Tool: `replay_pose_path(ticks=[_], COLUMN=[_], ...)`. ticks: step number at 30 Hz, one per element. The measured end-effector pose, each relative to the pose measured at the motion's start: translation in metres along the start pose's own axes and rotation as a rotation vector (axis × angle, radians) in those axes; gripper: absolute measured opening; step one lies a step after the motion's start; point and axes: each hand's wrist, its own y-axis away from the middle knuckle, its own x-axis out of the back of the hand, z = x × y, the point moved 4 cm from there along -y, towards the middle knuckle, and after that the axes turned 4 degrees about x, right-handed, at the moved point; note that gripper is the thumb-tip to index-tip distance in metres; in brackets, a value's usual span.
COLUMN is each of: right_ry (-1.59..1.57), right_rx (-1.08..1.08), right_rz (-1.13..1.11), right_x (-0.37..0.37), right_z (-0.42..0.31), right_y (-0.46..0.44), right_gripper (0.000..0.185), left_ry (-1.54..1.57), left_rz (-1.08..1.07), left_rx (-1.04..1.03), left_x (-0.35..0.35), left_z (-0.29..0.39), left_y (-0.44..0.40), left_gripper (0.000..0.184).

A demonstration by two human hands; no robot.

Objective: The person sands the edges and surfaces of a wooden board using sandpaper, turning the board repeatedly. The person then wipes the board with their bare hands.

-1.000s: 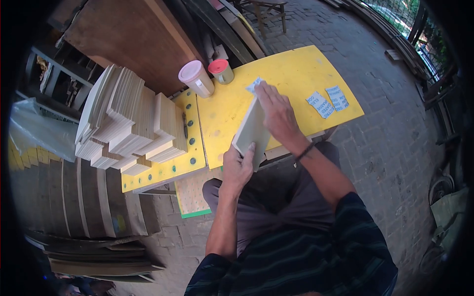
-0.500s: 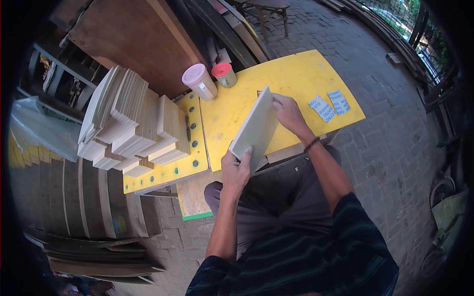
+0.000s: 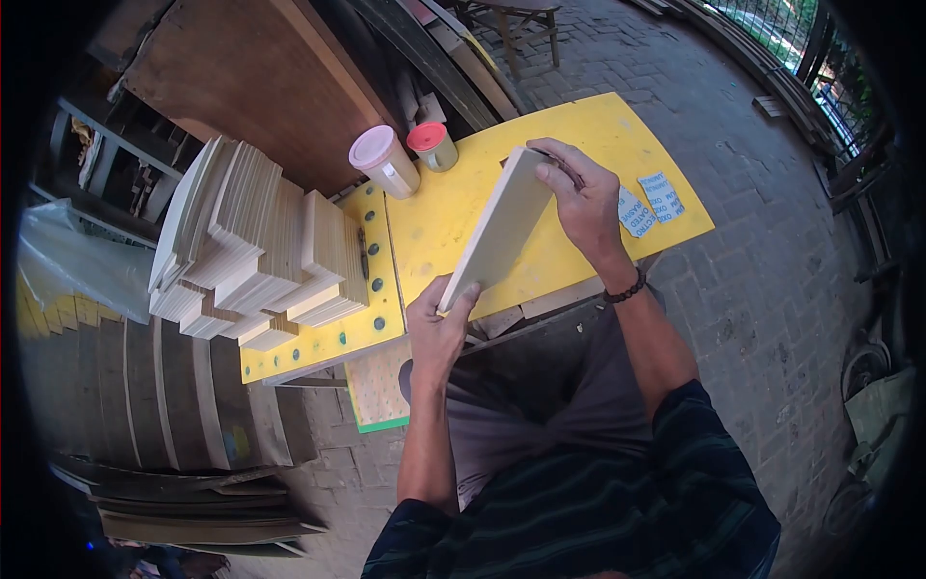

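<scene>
A pale flat wooden board point(image 3: 499, 224) stands tilted on its edge above the yellow tabletop point(image 3: 603, 125). My left hand point(image 3: 439, 323) grips its lower end, thumb on the face turned towards me. At the upper end my right hand point(image 3: 582, 193) has its thumb and fingers closed on the board; whether anything lies between its fingers and the wood is hidden. Two torn pieces of printed abrasive paper, one point(image 3: 662, 198) beside the other point(image 3: 636, 212), lie on the table to the right of the right hand.
Stacks of pale boards point(image 3: 253, 227) stand at the table's left. Behind are a pink-lidded container point(image 3: 384, 162) and a red-lidded mug point(image 3: 432, 145). Curved planks point(image 3: 193, 511) lie at the lower left, and a wooden stool point(image 3: 526, 24) stands beyond the table.
My right hand has moved from the board's far side and now holds its upper end. The board has turned, showing a narrower edge, and my left hand has shifted slightly left.
</scene>
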Motion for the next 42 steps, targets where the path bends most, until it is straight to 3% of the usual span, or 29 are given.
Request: replay_pose_path(ticks=[2,3,5,10,18,21,24,28,30,35,38,40,42], right_ry=[0.144,0.141,0.293,0.497,0.537,0.631,0.643,0.510,0.436,0.608,0.468,0.421,0.374], right_rx=[0.233,0.232,0.499,0.581,0.718,0.575,0.499,0.648,0.617,0.508,0.605,0.617,0.643], right_rz=[-0.033,-0.038,-0.069,-0.229,-0.278,-0.144,-0.149,-0.275,-0.317,-0.127,-0.221,-0.213,-0.202], right_x=[-0.003,-0.006,-0.016,-0.042,-0.062,-0.044,-0.037,-0.056,-0.046,-0.036,-0.057,-0.057,-0.053], right_z=[-0.017,-0.020,-0.036,-0.047,-0.058,-0.015,-0.027,-0.082,-0.070,-0.025,-0.070,-0.064,-0.045], right_y=[0.002,0.003,0.009,0.029,0.057,0.027,0.026,0.067,0.050,0.031,0.065,0.064,0.051], right_gripper=[0.025,0.025,0.028,0.042,0.050,0.054,0.051,0.050,0.047,0.049,0.052,0.051,0.050], left_ry=[-0.068,-0.174,-0.279,0.148,0.128,0.110,0.027,-0.122,-0.080,-0.065,-0.031,-0.085,-0.041], left_rz=[0.002,-0.043,-0.078,0.006,-0.022,-0.034,-0.037,-0.150,-0.102,-0.019,-0.011,-0.132,-0.093], left_rx=[0.032,0.048,0.070,-0.151,-0.203,-0.181,-0.184,-0.231,-0.201,-0.199,-0.250,-0.143,-0.143], left_x=[0.000,-0.003,-0.009,-0.027,-0.030,-0.028,-0.031,-0.032,-0.036,-0.037,-0.031,-0.027,-0.028], left_z=[-0.002,0.001,0.005,0.020,0.013,0.026,0.039,0.033,0.037,0.045,0.028,0.007,0.022], left_y=[-0.008,-0.012,-0.017,-0.031,-0.029,-0.024,-0.021,-0.017,-0.018,-0.019,-0.020,-0.022,-0.022], left_gripper=[0.018,0.019,0.021,0.026,0.034,0.037,0.037,0.034,0.032,0.030,0.033,0.037,0.039])
